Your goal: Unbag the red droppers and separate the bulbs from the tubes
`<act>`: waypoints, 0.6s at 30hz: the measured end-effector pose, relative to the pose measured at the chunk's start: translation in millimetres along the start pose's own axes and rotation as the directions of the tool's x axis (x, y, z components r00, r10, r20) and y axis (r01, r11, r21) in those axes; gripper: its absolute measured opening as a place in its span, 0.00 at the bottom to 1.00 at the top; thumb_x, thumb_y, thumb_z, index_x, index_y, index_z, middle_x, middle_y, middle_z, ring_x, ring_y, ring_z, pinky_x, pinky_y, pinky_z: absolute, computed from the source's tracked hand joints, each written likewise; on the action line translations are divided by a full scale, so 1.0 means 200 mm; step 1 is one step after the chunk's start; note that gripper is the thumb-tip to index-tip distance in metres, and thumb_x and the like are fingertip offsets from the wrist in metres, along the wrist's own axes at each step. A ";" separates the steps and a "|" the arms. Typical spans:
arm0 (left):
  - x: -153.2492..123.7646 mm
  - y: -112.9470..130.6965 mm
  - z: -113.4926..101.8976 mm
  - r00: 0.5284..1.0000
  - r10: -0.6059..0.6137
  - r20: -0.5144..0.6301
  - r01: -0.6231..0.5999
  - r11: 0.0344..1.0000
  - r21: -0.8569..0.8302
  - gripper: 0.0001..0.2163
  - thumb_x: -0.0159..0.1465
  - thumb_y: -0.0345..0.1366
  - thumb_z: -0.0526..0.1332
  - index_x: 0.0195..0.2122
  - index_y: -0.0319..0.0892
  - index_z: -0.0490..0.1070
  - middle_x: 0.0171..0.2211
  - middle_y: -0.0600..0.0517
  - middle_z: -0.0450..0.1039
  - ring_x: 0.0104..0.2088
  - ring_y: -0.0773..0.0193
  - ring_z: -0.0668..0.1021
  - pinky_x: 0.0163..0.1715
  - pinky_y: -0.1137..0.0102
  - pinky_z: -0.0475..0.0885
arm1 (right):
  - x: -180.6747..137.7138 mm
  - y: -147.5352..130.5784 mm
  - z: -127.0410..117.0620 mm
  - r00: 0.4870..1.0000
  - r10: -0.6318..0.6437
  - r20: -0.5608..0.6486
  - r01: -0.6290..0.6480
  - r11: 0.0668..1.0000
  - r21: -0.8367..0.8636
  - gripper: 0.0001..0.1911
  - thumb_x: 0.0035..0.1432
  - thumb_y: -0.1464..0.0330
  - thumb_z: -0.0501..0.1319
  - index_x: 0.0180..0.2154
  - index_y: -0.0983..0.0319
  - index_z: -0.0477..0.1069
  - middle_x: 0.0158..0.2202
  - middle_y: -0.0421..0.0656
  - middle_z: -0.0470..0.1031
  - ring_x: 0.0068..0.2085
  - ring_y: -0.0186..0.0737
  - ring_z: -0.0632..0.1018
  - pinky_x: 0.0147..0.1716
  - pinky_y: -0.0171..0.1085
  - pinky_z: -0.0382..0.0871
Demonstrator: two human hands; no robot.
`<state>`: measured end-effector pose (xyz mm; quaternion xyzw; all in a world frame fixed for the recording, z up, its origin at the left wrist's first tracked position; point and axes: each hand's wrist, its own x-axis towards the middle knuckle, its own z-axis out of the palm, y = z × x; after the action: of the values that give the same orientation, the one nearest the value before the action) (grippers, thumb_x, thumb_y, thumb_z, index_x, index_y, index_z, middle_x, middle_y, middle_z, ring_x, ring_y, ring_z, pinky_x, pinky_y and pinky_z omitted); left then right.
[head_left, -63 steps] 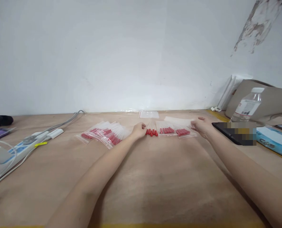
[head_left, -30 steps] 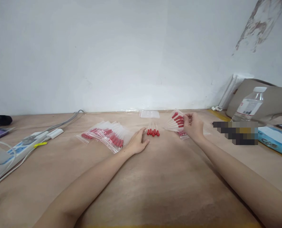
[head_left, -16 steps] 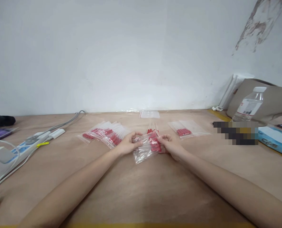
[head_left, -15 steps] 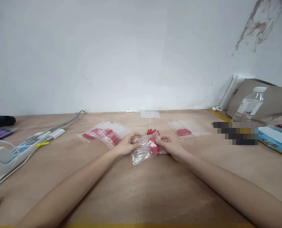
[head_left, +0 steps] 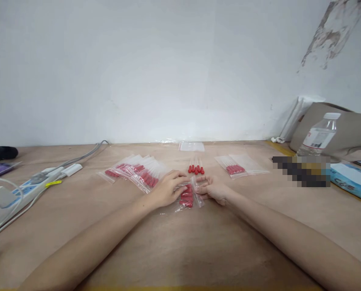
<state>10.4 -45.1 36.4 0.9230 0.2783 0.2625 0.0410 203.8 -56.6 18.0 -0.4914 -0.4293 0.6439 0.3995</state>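
A clear zip bag of red-capped droppers (head_left: pixel 187 197) lies flat on the wooden table (head_left: pixel 198 242) in front of me. My left hand (head_left: pixel 167 188) rests on its left part, fingers stretched across the plastic. My right hand (head_left: pixel 212 188) pinches the bag's right edge with curled fingers. Just behind the bag lie several loose red-capped droppers (head_left: pixel 196 169). A fanned pile of filled bags (head_left: pixel 136 171) sits to the left, and one more filled bag (head_left: pixel 235 167) lies to the right.
An empty clear bag (head_left: pixel 192 146) lies by the wall. A power strip with grey cables (head_left: pixel 43 178) is at the left. A water bottle (head_left: pixel 318 135), a cardboard box (head_left: pixel 344 127) and a blue booklet (head_left: pixel 352 181) stand at the right.
My right hand lifted a bag from the right pile, both hands brought it to the middle, and now it has been lowered flat onto the table under my hands.
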 end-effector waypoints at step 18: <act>0.05 -0.07 0.10 0.972 0.233 -0.039 -0.230 0.970 0.085 0.11 0.64 0.31 0.48 0.33 0.39 0.70 0.36 0.49 0.74 0.37 0.66 0.74 0.39 0.71 0.69 | 0.04 0.09 -0.05 0.920 -0.311 0.237 0.347 0.930 -0.125 0.16 0.38 0.61 0.68 0.29 0.63 0.71 0.26 0.38 0.74 0.30 0.34 0.75 0.35 0.37 0.71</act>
<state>21.1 -25.5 20.5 0.9434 0.1799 0.2767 -0.0337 210.9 -52.8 -2.4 -0.3715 -0.5977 0.5787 0.4121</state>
